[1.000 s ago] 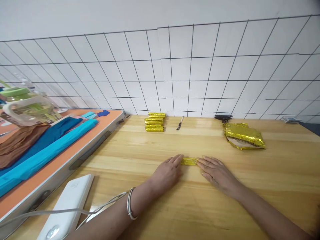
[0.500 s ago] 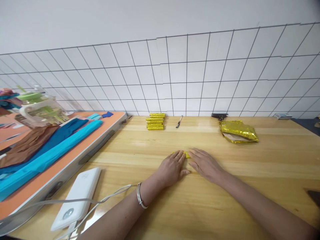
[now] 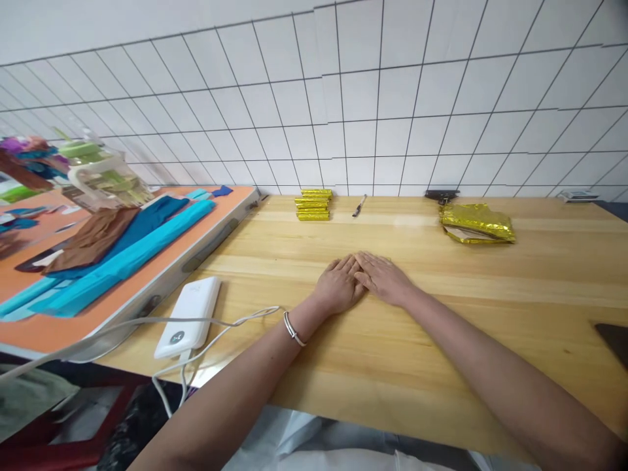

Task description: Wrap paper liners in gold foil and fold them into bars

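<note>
My left hand [image 3: 339, 286], with a silver bangle [image 3: 293, 329] at its wrist, lies flat on the wooden table [image 3: 441, 366]. My right hand [image 3: 386, 279] rests flat against it, its fingertips meeting and partly overlapping the left fingers. The gold foil strip seen earlier under the fingers is now hidden by both hands. Beyond them, several folded gold foil strips [image 3: 314, 205] sit in a row near the wall. A pen [image 3: 359, 206] lies just right of these. Farther right is a larger folded gold foil sheet [image 3: 478, 224], with brownish backing showing at its opening.
On the left, a white power bank [image 3: 189, 314] with a cable lies near an orange-topped table [image 3: 230, 209]. That table bears turquoise [image 3: 132, 261] and brown fabric [image 3: 95, 239] and a clear jug [image 3: 105, 176]. A black clip [image 3: 441, 195] stands by the tiled wall.
My right hand has moved left onto the left fingers, covering the gold strip that showed between them. The view has tilted down, bringing my lap and the table's front edge into sight.
</note>
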Motion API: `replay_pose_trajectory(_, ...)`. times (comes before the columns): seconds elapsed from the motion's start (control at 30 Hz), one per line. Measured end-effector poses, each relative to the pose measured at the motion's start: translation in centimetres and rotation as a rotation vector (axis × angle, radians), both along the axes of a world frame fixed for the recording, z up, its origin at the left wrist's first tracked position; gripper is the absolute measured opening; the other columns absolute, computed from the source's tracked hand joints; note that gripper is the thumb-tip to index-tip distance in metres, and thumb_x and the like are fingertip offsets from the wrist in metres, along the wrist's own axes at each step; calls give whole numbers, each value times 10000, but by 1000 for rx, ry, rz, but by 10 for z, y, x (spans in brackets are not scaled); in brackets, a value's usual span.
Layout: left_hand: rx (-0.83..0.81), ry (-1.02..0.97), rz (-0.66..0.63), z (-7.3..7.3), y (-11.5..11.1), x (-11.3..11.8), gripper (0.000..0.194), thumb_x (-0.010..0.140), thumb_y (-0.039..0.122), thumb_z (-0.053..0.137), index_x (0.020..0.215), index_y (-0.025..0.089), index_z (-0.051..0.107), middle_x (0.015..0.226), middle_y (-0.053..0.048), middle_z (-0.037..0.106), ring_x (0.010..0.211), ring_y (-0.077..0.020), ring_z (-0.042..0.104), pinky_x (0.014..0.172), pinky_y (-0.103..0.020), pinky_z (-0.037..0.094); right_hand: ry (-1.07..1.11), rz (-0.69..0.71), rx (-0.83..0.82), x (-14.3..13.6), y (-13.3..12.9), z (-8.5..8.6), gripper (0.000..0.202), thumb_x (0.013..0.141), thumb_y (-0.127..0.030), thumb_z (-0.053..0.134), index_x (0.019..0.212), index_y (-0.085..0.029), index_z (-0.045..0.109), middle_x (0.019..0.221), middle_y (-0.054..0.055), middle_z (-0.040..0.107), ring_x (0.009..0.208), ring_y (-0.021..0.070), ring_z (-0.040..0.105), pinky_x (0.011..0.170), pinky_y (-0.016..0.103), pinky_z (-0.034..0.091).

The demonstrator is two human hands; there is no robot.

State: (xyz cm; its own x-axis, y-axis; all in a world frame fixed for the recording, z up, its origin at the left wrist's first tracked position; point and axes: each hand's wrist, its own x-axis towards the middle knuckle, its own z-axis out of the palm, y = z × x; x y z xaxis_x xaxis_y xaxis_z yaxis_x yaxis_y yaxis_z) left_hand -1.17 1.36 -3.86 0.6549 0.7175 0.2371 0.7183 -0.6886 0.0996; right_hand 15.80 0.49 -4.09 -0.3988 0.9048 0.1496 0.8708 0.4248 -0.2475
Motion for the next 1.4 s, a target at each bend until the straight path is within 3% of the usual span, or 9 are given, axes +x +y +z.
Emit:
replay_pose_trajectory(0.23, 20, -30, 62, -2, -6, 1, 529, 885, 448, 312, 1339, 178, 343, 1396, -93, 368, 1301, -219, 292, 1053, -397, 203, -69, -71, 18, 10, -5, -4, 669, 886, -572, 117, 1398, -170, 270, 1460, 60, 254, 1342, 209, 187, 1084, 360, 138)
replay_pose_trajectory(0.53, -87, -188, 114, -2, 1, -4, 358, 910, 311, 331, 1239, 277, 469, 1337, -23, 459, 1245, -171, 375, 1028, -388, 229, -83, -111, 27, 42, -21, -2, 582, 907, -514, 179, 1381, -203, 312, 1443, 51, 298, 1326, 205, 234, 1062, 372, 185)
replay_pose_trajectory(0.73, -148, -230, 168, -3, 37, -4, 228, 861, 307, 450, 963, 224, 635, 1049, -55, 631, 1007, -196, 538, 866, -324, 385, -30, -163, 68, 44, -15, 1, 450, 916, -425, 289, 1279, -230, 471, 1342, 52, 461, 1245, 208, 368, 1010, 364, 260)
replay_pose_trajectory(0.87, -239, -235, 155, -2, 68, -1, 172, 743, 314, 593, 853, 189, 637, 907, -49, 622, 849, -181, 559, 744, -276, 423, 32, -207, 75, 41, -2, 4, 345, 905, -363, 360, 1105, -233, 610, 1177, 72, 590, 1110, 216, 471, 930, 348, 321)
replay_pose_trajectory(0.97, -332, -227, 119, 3, 84, -1, 263, 663, 307, 650, 893, 185, 618, 862, -32, 612, 739, -158, 551, 651, -248, 419, 80, -211, 61, 42, 6, 7, 262, 871, -337, 446, 1012, -236, 642, 1063, 74, 627, 1031, 214, 491, 879, 330, 335)
replay_pose_trajectory(1.07, -435, -214, 71, 11, 94, 0, 230, 603, 298, 674, 786, 174, 610, 718, 0, 597, 605, -133, 513, 559, -228, 387, 130, -211, 42, 46, 16, 9, 209, 810, -312, 540, 973, -227, 641, 988, 65, 624, 968, 205, 492, 838, 312, 336)
replay_pose_trajectory(1.2, -497, -270, 5, 18, 92, 0, 173, 568, 264, 675, 633, 162, 552, 662, 15, 563, 599, -125, 487, 557, -225, 366, 211, -203, -4, 51, 29, 10, 209, 711, -272, 634, 911, -210, 644, 882, 45, 612, 868, 187, 497, 772, 285, 341)
replay_pose_trajectory(1.4, -540, -524, 17, 11, 71, -7, 159, 691, 300, 595, 689, 176, 495, 645, 36, 529, 625, -115, 486, 582, -220, 376, 403, -161, -129, 57, 28, 12, 123, 716, -310, 601, 704, -188, 595, 687, -9, 590, 689, 147, 532, 616, 233, 366)
